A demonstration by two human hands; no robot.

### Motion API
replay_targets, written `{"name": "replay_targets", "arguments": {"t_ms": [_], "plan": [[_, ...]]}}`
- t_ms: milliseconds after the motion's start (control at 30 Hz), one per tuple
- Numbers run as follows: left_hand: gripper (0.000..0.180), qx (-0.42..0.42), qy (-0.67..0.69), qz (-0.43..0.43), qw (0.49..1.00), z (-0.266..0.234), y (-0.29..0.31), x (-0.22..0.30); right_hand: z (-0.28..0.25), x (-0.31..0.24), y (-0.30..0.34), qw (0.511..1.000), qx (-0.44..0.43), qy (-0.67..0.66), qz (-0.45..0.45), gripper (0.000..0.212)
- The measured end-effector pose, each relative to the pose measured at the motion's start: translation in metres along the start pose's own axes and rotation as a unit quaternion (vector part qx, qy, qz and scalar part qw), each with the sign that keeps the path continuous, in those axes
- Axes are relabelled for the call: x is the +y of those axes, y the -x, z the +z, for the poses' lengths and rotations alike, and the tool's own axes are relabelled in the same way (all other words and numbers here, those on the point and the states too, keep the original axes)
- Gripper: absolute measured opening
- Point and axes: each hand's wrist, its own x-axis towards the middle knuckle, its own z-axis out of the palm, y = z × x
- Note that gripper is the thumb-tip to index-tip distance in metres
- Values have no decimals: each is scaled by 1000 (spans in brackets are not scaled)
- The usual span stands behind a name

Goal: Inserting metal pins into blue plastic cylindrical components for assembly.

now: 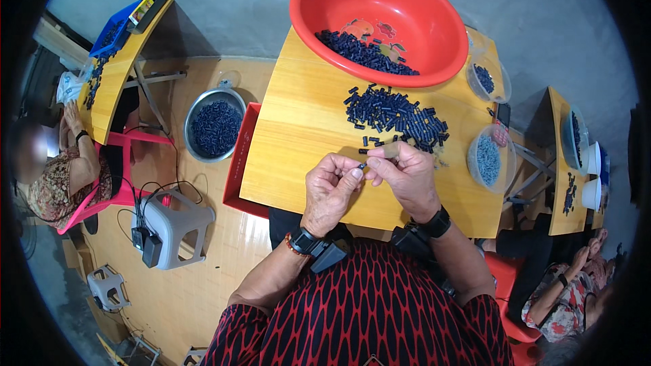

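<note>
Above the near part of the yellow wooden table, my left hand and my right hand meet fingertip to fingertip. Between them they pinch a small dark piece, mostly covered by the fingers. A tan wrap circles one finger of the right hand. Just beyond lies a loose heap of short dark blue cylindrical pieces, a few of them scattered toward my fingers. Behind the heap, a large red basin holds more of the same dark pieces.
Clear plastic tubs stand at the table's right: one with dark pieces, one with light blue bits. On the floor at left are a metal bowl, a red box and a grey stool with cables. Other people sit at both sides.
</note>
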Motion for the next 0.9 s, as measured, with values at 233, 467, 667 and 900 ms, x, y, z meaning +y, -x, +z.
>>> {"name": "replay_targets", "arguments": {"t_ms": [233,467,667,900], "plan": [[11,9,-13,1,1000,0,-1,-3,1,-2,0,1000,10,29,-5,11],[11,30,-23,6,999,3,1,-5,4,1,1,999,19,27,-10,10],[9,45,-43,19,998,4,1,-7,7,-2,1,998,28,56,-5,8],[9,67,-57,37,995,6,2,-11,7,1,-3,969,8,187,-162,6]]}}
